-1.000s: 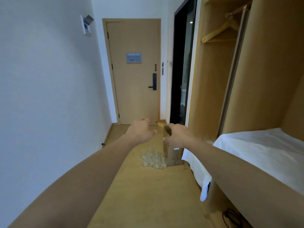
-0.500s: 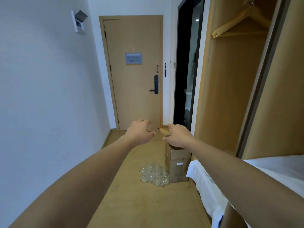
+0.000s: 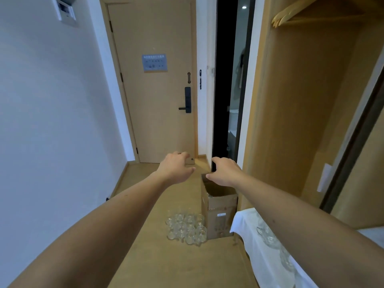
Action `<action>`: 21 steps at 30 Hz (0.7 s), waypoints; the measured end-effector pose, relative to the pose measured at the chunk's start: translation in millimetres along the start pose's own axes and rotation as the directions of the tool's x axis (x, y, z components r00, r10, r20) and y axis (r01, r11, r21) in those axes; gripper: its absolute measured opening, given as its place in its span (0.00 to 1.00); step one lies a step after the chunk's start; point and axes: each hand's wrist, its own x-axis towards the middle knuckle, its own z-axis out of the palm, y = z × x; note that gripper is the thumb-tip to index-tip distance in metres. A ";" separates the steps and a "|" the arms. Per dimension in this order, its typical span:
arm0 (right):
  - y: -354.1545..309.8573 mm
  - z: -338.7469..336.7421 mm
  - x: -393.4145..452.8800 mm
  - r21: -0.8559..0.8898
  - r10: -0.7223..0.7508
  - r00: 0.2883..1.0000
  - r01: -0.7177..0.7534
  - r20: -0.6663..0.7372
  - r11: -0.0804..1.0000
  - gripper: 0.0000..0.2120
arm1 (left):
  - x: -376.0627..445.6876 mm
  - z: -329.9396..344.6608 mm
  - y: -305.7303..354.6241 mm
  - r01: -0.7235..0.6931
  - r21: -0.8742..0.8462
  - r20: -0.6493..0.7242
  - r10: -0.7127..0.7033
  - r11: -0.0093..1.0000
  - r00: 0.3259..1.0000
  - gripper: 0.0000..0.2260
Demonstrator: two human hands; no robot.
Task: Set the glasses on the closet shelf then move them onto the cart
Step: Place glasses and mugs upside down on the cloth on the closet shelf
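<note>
Glasses (image 3: 186, 229) cluster on floor, touching cardboard box (image 3: 220, 213).

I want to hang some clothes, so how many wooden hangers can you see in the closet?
1 wooden hanger, hanging at the top of the open closet; the frame's edge cuts it off, so more may be hidden.

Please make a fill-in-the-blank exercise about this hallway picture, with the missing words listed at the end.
1. The cluster of glasses stands on the ____.
2. Beside the glasses stands an open ____ box.
3. The left hand and the right hand hold ____.
4. The cloth covering the surface at the lower right is ____ in colour.

Missing words: floor; cardboard; nothing; white
</note>
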 end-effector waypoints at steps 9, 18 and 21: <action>30.1 20.2 106.9 0.027 0.114 0.993 -0.114 0.004 0.993 0.28 | 134.9 48.0 -22.8 -0.109 -0.062 0.082 0.114 0.992 0.990 0.26; 75.6 53.8 204.3 0.087 0.385 0.922 -0.387 0.040 0.918 0.32 | 273.4 111.6 -26.7 -0.232 -0.143 0.238 0.260 0.962 0.936 0.27; 95.7 62.6 220.8 0.096 0.485 0.872 -0.489 0.060 0.867 0.31 | 306.9 141.8 -21.7 -0.264 -0.176 0.298 0.307 0.948 0.904 0.25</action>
